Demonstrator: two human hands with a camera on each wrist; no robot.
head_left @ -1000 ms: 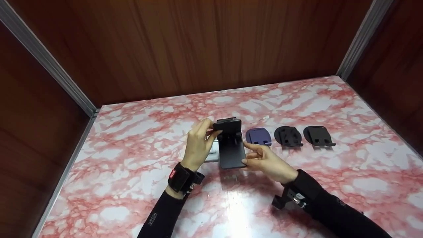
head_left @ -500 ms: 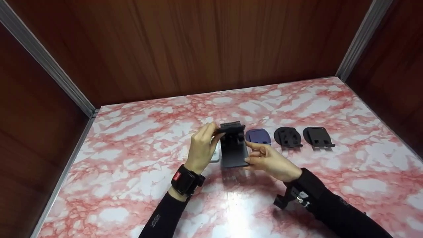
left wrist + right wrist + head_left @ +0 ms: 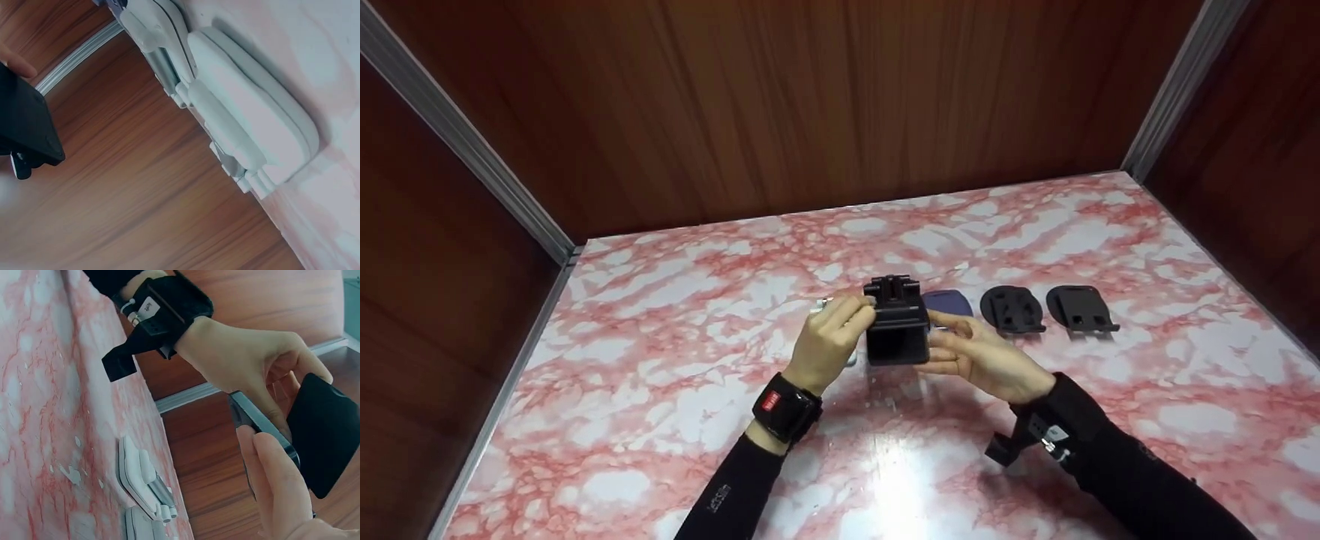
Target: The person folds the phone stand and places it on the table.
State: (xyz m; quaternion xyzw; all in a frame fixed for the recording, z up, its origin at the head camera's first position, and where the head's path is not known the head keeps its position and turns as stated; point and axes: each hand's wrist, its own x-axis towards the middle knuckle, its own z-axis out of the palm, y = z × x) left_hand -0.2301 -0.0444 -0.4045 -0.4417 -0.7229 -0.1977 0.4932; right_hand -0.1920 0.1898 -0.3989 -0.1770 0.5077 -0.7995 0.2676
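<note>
A black folding phone stand [image 3: 897, 319] is held off the table between both hands, with its hinge end turned up in the head view. My left hand [image 3: 832, 337] pinches the stand's left side near its upper panel. At the right, my right hand [image 3: 982, 356] holds the base by its edge, thumb and fingers on either side. The right wrist view shows the stand's two black plates [image 3: 326, 433] at an angle to each other, with the left hand's fingers curled behind them. Part of the stand [image 3: 28, 121] shows at the left wrist view's edge.
To the right lie a purple folded stand [image 3: 949, 302], partly covered, and two black folded stands [image 3: 1012, 310]. White folded stands [image 3: 253, 107] lie on the marbled table beside the left hand, mostly hidden in the head view. Wooden panels [image 3: 840, 112] enclose the table.
The stand has tilted, so its long lower plate looks shorter and the hinge end now faces up. My left hand has moved slightly right and down with the upper panel.
</note>
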